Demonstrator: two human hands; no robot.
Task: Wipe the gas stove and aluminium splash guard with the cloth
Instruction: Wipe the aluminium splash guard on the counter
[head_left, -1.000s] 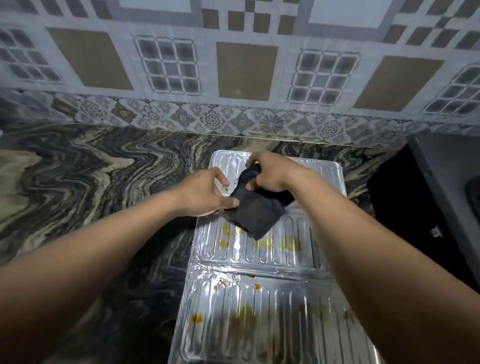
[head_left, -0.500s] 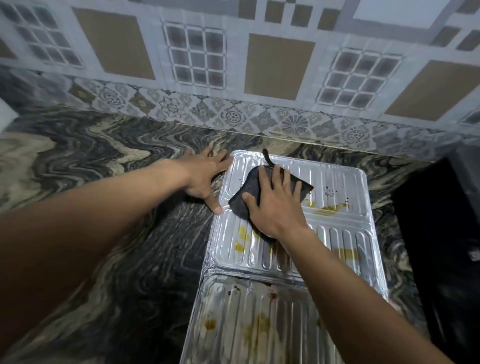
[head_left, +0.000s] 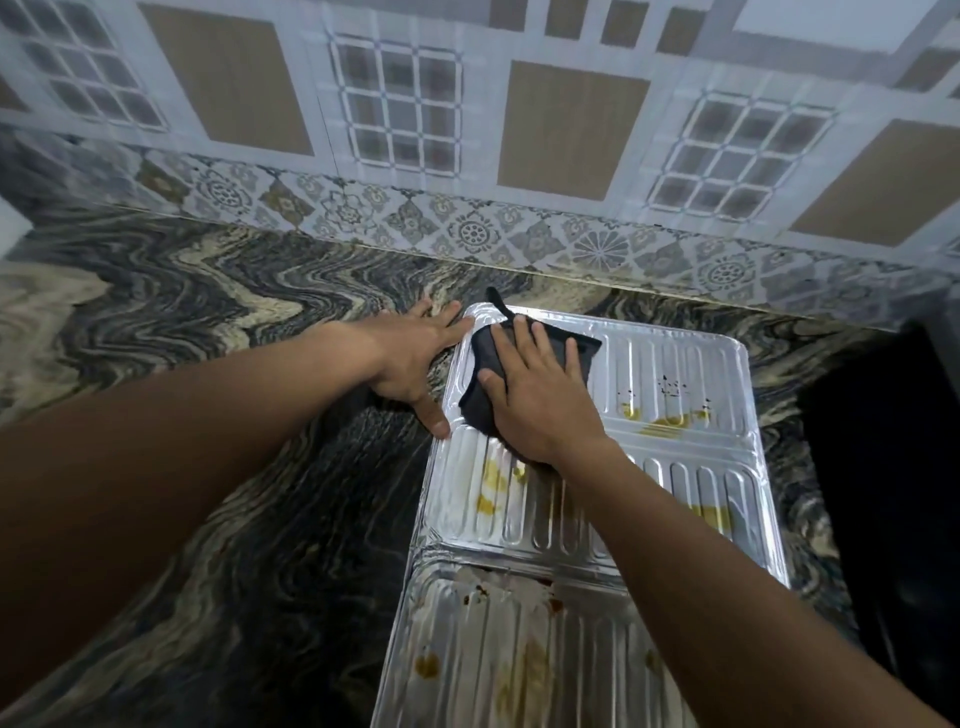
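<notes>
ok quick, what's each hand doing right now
Left hand: open, flat, fingers spread, at the splash guard's left edge, holding nothing.
Right hand: open, palm pressing the dark cloth onto the guard.

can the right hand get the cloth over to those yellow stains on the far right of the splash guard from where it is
Probably yes. The right hand lies flat on the cloth at the far left of the splash guard, and only bare ribbed foil lies between it and the yellow stains. The left hand sits off to the left.

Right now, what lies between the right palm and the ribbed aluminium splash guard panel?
In the head view, the folded dark grey cloth lies there: the right hand presses it flat against the far-left part of the ribbed aluminium splash guard.
</notes>
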